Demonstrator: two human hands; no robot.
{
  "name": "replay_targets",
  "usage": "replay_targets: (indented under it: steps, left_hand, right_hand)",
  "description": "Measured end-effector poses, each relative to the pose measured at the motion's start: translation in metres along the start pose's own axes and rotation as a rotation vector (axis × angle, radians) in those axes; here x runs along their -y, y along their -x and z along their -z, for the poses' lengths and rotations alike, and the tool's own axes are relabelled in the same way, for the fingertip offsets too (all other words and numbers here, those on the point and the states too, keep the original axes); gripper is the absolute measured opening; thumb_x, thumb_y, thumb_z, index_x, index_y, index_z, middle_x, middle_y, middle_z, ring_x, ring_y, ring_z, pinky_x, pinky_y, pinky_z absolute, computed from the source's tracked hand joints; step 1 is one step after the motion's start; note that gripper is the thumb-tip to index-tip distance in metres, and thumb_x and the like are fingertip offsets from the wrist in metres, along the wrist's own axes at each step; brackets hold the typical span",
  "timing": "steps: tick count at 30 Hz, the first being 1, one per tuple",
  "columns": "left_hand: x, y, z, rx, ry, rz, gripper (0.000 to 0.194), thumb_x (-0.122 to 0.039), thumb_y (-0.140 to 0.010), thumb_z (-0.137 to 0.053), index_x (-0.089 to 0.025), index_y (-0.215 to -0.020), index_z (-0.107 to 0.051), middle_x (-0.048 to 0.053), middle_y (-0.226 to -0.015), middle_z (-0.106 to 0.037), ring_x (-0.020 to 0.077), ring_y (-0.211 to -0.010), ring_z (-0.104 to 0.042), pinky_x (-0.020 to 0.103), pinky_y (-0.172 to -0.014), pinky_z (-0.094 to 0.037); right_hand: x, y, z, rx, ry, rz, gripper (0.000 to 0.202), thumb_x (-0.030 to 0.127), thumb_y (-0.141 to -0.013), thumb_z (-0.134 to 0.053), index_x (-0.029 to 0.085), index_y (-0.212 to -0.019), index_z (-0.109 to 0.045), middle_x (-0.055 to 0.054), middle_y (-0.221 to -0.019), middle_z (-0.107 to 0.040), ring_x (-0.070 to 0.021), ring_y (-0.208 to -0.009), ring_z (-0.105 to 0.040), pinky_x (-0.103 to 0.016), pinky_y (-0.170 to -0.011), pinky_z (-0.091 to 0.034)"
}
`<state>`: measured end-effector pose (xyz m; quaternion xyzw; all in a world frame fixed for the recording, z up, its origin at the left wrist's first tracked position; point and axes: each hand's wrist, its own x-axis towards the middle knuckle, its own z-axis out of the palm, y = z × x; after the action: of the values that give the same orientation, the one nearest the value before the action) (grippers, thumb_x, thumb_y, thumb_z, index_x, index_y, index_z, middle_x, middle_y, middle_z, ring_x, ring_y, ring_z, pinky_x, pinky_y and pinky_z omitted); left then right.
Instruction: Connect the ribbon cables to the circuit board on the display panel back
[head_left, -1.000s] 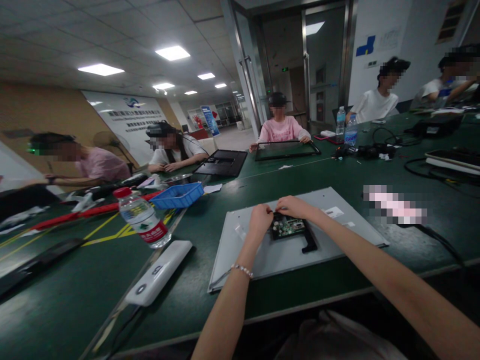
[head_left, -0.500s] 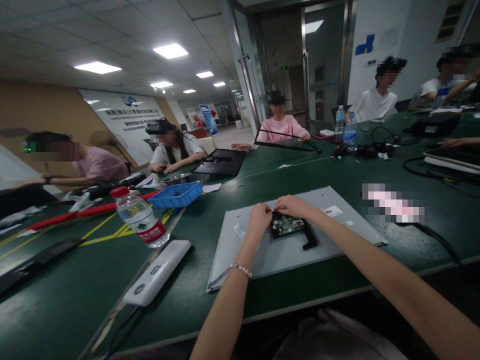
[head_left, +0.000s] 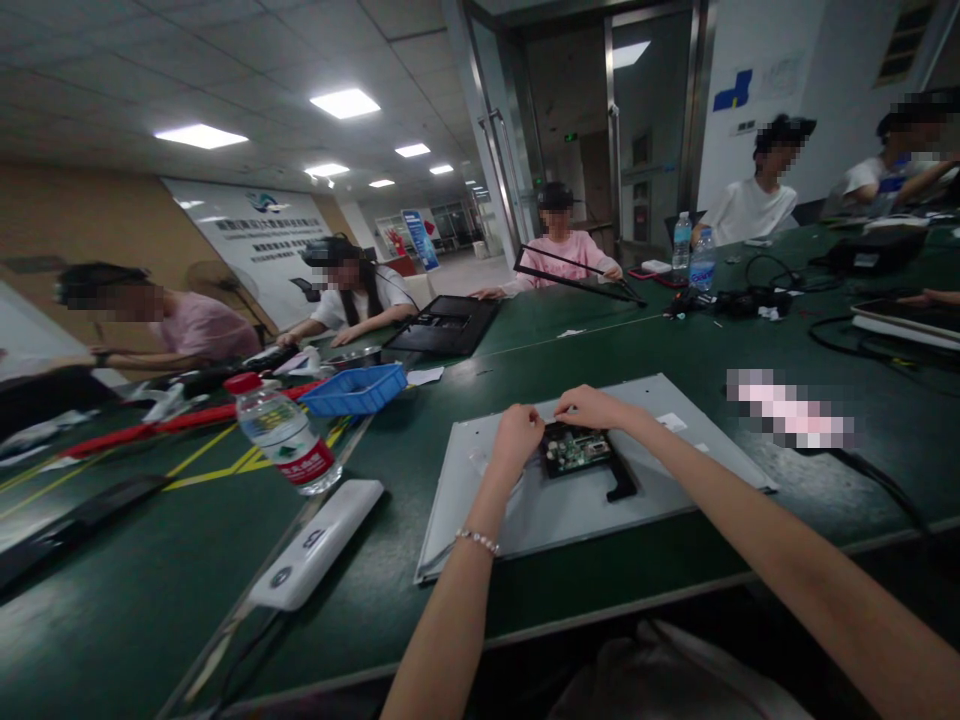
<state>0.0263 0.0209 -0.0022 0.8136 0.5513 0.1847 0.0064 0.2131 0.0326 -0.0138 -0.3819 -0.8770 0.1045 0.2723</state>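
Note:
A flat grey metal panel point(head_left: 465, 500) lies in front of me on the green table. On its middle sits a green circuit board point(head_left: 579, 450) in a black frame point(head_left: 621, 480) with a hooked arm. My left hand point(head_left: 520, 437) is at the board's upper left corner, fingers curled and pinched together. At the board's top edge my right hand point(head_left: 589, 408) has its thumb and fingertips pressed together, close to the left fingertips. What either hand pinches is too small or hidden to make out. A clear strip point(head_left: 484, 462) lies beside my left wrist.
To the left stand a water bottle point(head_left: 289, 440), a white power bank point(head_left: 319, 545) with a cable, and a blue tray point(head_left: 356, 390). A blurred-out device point(head_left: 787, 410) with a black cable lies on the right. Several people sit around the table; one holds a black frame point(head_left: 577, 275).
My right fingertips have shifted slightly right, and the gap between my hands is a little wider. The panel and board stay in place. A co-worker at the left has moved an arm outward.

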Motion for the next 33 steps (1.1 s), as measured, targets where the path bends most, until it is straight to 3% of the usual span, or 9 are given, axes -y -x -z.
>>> replay_targets:
  steps: [4, 9, 15, 23, 28, 33]
  left_hand:
    - [-0.002, 0.004, 0.004, -0.039, -0.03, 0.008, 0.019, -0.011, -0.08, -0.047, -0.013, -0.082, -0.066, 0.01, -0.086, -0.064, 0.0191, -0.082, -0.06, 0.027, -0.077, -0.044]
    - [-0.008, 0.005, 0.006, -0.101, -0.062, -0.08, 0.023, -0.007, -0.079, -0.045, -0.014, -0.087, -0.065, 0.008, -0.089, -0.062, 0.0181, -0.086, -0.058, 0.027, -0.081, -0.044]
    - [-0.019, 0.008, 0.008, -0.096, -0.104, -0.206, 0.025, -0.008, -0.081, -0.045, -0.016, -0.093, -0.065, 0.007, -0.095, -0.062, 0.0203, -0.094, -0.055, 0.031, -0.087, -0.043]
    - [-0.023, 0.008, 0.009, -0.065, -0.022, -0.255, 0.023, -0.011, -0.084, -0.045, -0.015, -0.095, -0.065, 0.008, -0.098, -0.062, 0.0205, -0.095, -0.056, 0.034, -0.089, -0.044]
    - [-0.04, 0.016, 0.016, 0.108, 0.213, -0.518, 0.026, -0.022, -0.089, -0.047, -0.017, -0.111, -0.059, 0.007, -0.109, -0.061, 0.0199, -0.104, -0.054, 0.033, -0.095, -0.041]
    - [-0.052, 0.025, 0.022, 0.334, 0.296, -0.688, 0.045, -0.037, -0.083, -0.06, -0.018, -0.124, -0.053, 0.01, -0.125, -0.054, 0.0221, -0.116, -0.049, 0.035, -0.102, -0.036]
  right_hand:
    - [-0.01, 0.009, 0.028, 0.009, -0.019, -0.127, 0.026, 0.026, -0.085, -0.051, 0.014, -0.091, -0.073, -0.007, -0.093, -0.072, -0.0184, -0.086, -0.064, -0.023, -0.075, -0.044]
    - [-0.019, 0.051, 0.054, 0.162, 0.025, -0.268, 0.026, 0.026, -0.082, -0.054, 0.014, -0.094, -0.073, -0.009, -0.095, -0.072, -0.0207, -0.084, -0.065, -0.027, -0.073, -0.046]
    - [-0.034, 0.095, 0.061, 0.163, -0.032, -0.445, 0.032, 0.023, -0.078, -0.057, 0.014, -0.106, -0.068, -0.01, -0.103, -0.069, -0.0202, -0.089, -0.064, -0.027, -0.078, -0.048]
    - [-0.043, 0.101, 0.062, 0.255, -0.051, -0.512, 0.027, 0.017, -0.068, -0.062, 0.015, -0.094, -0.069, -0.007, -0.094, -0.07, -0.0195, -0.083, -0.064, -0.026, -0.072, -0.048]
    - [-0.037, 0.1, 0.065, 0.232, -0.014, -0.545, 0.014, 0.018, -0.069, -0.061, 0.014, -0.08, -0.069, -0.007, -0.083, -0.07, -0.0205, -0.078, -0.065, -0.027, -0.068, -0.048]
    - [-0.023, 0.099, 0.071, 0.192, -0.363, -0.694, 0.018, 0.023, -0.072, -0.063, 0.014, -0.088, -0.065, -0.006, -0.078, -0.07, -0.0174, -0.072, -0.066, -0.022, -0.059, -0.049]
